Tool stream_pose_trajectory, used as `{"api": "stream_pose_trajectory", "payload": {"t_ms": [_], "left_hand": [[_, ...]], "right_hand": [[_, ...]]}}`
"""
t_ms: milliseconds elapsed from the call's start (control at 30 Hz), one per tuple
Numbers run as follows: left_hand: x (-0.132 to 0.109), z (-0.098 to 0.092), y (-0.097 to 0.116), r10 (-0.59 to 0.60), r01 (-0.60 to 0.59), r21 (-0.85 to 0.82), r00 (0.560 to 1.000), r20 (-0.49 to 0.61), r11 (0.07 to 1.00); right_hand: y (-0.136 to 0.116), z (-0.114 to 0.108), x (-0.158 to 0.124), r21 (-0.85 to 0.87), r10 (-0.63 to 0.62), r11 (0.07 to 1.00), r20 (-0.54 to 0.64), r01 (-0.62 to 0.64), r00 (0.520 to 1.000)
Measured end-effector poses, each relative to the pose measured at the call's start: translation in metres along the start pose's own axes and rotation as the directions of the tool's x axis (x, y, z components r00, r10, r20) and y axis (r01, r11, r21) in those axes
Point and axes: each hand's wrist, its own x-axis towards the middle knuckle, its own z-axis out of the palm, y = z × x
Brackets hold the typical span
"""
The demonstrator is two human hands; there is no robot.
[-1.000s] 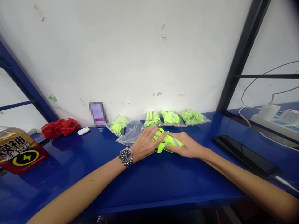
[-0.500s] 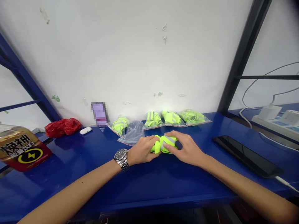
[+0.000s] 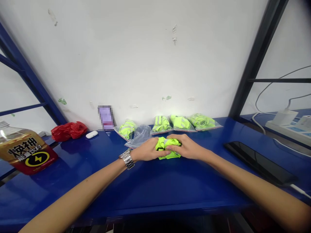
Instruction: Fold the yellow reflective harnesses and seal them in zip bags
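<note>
Both hands grip a bundled neon-yellow reflective vest (image 3: 167,154) with dark edging, just above the blue table (image 3: 155,191). My left hand (image 3: 148,150), with a metal watch (image 3: 127,159) at the wrist, is closed on its left side, thumb across the front. From the right, my right hand (image 3: 187,147) is wrapped round the other side, its thumb pressing the middle. Fingers behind the bundle are hidden. Just beyond lies a clear zip bag (image 3: 139,136). Bagged yellow bundles stand along the wall: one (image 3: 127,129) on the left and several (image 3: 181,123) to the right.
A drink bottle (image 3: 29,149), a red plastic bag (image 3: 69,131) and a white case (image 3: 91,134) are on the left. A phone (image 3: 106,118) leans on the wall. At right lie a black phone (image 3: 259,163) on a cable and a power strip (image 3: 291,126).
The vest bundle has been turned in my hands; dark edging now shows in front, with less of the grey stripe. Both thumbs have shifted onto its front. The view has moved slightly.
</note>
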Motion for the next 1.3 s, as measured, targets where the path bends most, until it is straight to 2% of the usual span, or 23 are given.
{"api": "stream_pose_trajectory", "payload": {"t_ms": [67,133,200,267,367,467,533,633,867,1000,1133,1300], "left_hand": [[0.000,-0.001,-0.001,-0.021,0.028,0.103,0.997,-0.068,0.994],[0.002,-0.001,-0.003,-0.043,0.050,0.102,0.997,-0.069,0.994],[0.003,0.000,-0.006,-0.078,0.080,0.033,0.995,-0.056,0.996],[0.006,0.002,-0.009,-0.085,0.086,0.017,0.992,-0.089,0.996],[0.009,0.008,-0.012,0.022,0.011,0.201,0.987,-0.160,0.980],[0.010,0.012,-0.012,0.156,-0.059,0.423,0.968,-0.198,0.904],[0.011,0.014,-0.010,0.207,-0.103,0.479,0.964,-0.169,0.872],[0.012,0.015,-0.009,0.231,-0.166,0.456,0.969,-0.091,0.875],[0.015,0.014,-0.006,0.132,-0.125,0.416,0.991,0.011,0.901],[0.020,0.011,0.000,0.093,-0.132,0.485,0.990,0.103,0.865],[0.027,0.009,0.009,0.062,-0.127,0.541,0.989,0.137,0.832],[0.028,0.007,0.017,0.023,-0.098,0.573,0.990,0.136,0.814]], "right_hand": [[0.000,0.002,0.001,0.075,0.054,0.996,0.009,-0.054,0.999],[0.003,0.003,0.004,0.112,0.068,0.991,0.026,-0.070,0.997],[0.007,0.005,0.008,0.081,0.100,0.991,0.032,-0.102,0.994],[0.014,0.007,0.011,-0.006,0.156,0.988,-0.030,-0.156,0.987],[0.024,0.011,0.012,-0.107,0.195,0.971,-0.157,-0.213,0.968],[0.030,0.015,0.012,-0.159,0.215,0.956,-0.191,-0.247,0.958],[0.031,0.016,0.011,-0.181,0.215,0.952,-0.184,-0.248,0.959],[0.029,0.017,0.010,-0.128,0.167,0.974,-0.161,-0.188,0.973],[0.026,0.016,0.010,-0.146,0.090,0.982,-0.190,-0.118,0.978],[0.020,0.018,0.010,-0.146,0.112,0.980,-0.170,-0.138,0.979],[0.016,0.017,0.010,-0.153,0.131,0.977,-0.138,-0.152,0.982],[0.015,0.016,0.010,-0.118,0.246,0.958,-0.130,-0.262,0.960]]}}
